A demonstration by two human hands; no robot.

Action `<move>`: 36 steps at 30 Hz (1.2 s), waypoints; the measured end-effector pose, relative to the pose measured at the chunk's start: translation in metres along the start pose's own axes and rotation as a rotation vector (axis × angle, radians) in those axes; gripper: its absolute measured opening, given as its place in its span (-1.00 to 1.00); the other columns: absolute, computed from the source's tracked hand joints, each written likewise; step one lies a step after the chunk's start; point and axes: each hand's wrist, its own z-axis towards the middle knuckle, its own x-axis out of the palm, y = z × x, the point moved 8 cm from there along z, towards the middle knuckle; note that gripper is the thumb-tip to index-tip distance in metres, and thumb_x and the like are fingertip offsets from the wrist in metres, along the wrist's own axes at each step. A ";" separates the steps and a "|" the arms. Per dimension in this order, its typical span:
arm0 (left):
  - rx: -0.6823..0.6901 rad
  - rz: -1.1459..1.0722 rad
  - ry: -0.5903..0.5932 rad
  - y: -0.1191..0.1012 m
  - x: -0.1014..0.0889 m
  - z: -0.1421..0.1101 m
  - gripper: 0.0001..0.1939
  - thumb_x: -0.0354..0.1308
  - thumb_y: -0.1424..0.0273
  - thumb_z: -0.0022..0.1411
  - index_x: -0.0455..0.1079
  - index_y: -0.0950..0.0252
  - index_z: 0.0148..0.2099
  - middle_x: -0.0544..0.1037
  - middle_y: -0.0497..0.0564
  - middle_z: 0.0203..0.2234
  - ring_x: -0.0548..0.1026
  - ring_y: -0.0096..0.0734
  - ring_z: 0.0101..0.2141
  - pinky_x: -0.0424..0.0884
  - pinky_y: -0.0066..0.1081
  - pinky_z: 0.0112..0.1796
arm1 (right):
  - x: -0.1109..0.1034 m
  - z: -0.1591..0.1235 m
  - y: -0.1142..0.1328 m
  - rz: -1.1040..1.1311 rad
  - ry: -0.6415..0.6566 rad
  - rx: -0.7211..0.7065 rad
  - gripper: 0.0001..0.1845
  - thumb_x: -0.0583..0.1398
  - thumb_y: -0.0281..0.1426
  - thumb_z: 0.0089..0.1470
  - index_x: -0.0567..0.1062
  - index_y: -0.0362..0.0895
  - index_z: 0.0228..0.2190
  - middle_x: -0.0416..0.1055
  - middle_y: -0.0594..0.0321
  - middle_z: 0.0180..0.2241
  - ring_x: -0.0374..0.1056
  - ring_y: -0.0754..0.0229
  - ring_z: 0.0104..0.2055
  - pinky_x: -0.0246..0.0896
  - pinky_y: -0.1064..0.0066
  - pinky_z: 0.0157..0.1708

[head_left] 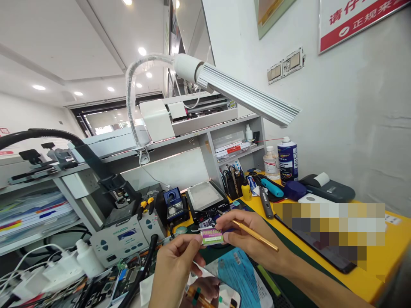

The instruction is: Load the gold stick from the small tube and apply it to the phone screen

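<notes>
In the head view, my left hand (pixel 180 259) pinches the left end of a small purple and green packet (pixel 212 236) printed "FLYING EAGLE". My right hand (pixel 245 233) meets the packet's right end with thumb and fingertips. It also carries a slim gold pen-shaped craft knife (pixel 257 236), which lies slantwise across the fingers, its dark tip pointing up and left. Whatever is behind the packet is hidden. Beneath both hands lies a glossy dark panel (pixel 202 284) that mirrors them, beside a blue sheet (pixel 239 273) with a barcode.
A lamp (pixel 247 92) hangs overhead. Soldering equipment (pixel 128 239) and a power strip (pixel 54 271) stand left, near loose circuit boards (pixel 128 278). A dark phone-like slab (pixel 317 246), spray can (pixel 287 160) and card machine (pixel 330 188) occupy the right side. A microscope-like arm (pixel 105 173) reaches in.
</notes>
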 end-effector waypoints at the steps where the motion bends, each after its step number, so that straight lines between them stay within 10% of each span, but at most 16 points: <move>1: 0.000 0.008 0.001 0.000 0.000 0.000 -0.56 0.39 0.01 -0.06 0.56 0.34 -0.41 0.52 0.00 -0.65 0.35 -0.50 -0.68 0.30 -0.51 -0.58 | 0.000 0.000 0.000 -0.007 -0.002 0.001 -0.76 0.29 -0.53 -0.03 0.60 -0.10 -0.25 0.56 0.21 -0.26 0.48 0.10 -0.17 0.39 0.33 -0.20; 21: 0.010 0.170 0.043 0.003 0.001 0.001 -0.51 0.32 -0.05 0.01 0.55 0.33 -0.39 0.45 -0.02 -0.71 0.35 -0.40 -0.63 0.27 -0.49 -0.61 | -0.001 0.001 0.000 -0.045 0.002 -0.015 -0.78 0.28 -0.52 -0.02 0.60 -0.11 -0.26 0.57 0.20 -0.26 0.48 0.10 -0.18 0.38 0.36 -0.21; 36: 0.025 0.043 0.131 0.010 0.009 0.006 -0.40 0.35 0.05 0.02 0.44 0.33 0.01 0.52 -0.05 -0.53 0.42 -0.43 -0.62 0.37 -0.47 -0.60 | 0.006 -0.002 -0.002 0.106 0.015 0.001 -0.80 0.34 -0.42 0.01 0.57 -0.16 -0.25 0.55 0.23 -0.34 0.46 0.19 -0.34 0.41 0.36 -0.29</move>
